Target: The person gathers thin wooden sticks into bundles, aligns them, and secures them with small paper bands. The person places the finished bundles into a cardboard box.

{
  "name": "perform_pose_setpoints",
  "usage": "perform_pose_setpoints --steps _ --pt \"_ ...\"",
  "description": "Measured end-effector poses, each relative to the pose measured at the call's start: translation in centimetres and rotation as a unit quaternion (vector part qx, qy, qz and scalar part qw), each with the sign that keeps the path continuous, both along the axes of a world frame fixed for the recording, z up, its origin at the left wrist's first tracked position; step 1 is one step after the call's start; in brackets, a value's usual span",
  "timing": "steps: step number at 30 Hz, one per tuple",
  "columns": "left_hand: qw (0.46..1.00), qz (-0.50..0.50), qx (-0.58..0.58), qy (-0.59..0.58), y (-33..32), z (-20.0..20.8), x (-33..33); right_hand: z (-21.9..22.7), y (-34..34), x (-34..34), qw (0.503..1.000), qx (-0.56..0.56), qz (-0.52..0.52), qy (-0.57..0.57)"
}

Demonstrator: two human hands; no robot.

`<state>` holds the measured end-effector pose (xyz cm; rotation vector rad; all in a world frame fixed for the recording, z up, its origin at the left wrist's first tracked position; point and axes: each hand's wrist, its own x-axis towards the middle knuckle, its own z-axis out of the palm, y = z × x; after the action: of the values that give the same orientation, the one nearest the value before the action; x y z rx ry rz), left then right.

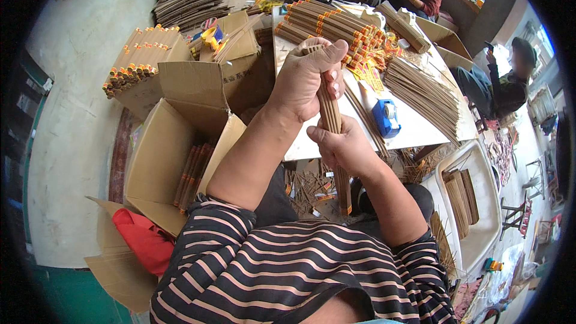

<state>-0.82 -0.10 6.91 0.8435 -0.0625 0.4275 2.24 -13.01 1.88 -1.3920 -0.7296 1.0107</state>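
A bundle of thin brown incense sticks point(329, 111) is held lengthwise between both my hands, over the near edge of the table. My left hand point(312, 75) is wrapped around its far end, thumb laid across the top. Lower down, my right hand point(348, 144) grips the middle, and the near end hangs below it with a bit of orange at the tip. Just right of my hands, a blue tape dispenser point(386, 118) stands on the white table point(300, 151). Loose incense sticks point(423, 96) lie beyond it, beside yellow-and-red paper labels point(367, 75) and a pile of wrapped bundles point(336, 21).
An open cardboard box point(150, 156) at left contains wrapped bundles point(195, 171); a red cloth point(141, 240) lies beside it. More bundles point(144, 54) are stacked behind. At right, a white tub point(485, 228) holds brown sticks point(461, 201). Three people sit around the table.
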Motion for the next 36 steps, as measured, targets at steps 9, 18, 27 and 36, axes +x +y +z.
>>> perform_pose_setpoints --steps 9,18,27,36 --pt "1.0 -0.003 0.002 -0.007 -0.4 -0.1 0.0 0.2 -0.1 0.0 0.993 -0.028 -0.009 -0.117" --pt "0.993 0.102 0.06 0.025 -1.3 -0.2 0.6 -1.2 0.4 -0.2 0.982 -0.013 -0.106 -0.157" --pt "0.988 0.128 0.064 0.058 -4.0 -2.0 -0.8 -2.4 0.1 0.0 0.966 0.029 -0.12 -0.227" --pt "0.952 0.136 0.275 -0.009 -5.0 1.4 -3.1 -2.0 0.2 0.3 0.924 0.19 -0.112 -0.313"
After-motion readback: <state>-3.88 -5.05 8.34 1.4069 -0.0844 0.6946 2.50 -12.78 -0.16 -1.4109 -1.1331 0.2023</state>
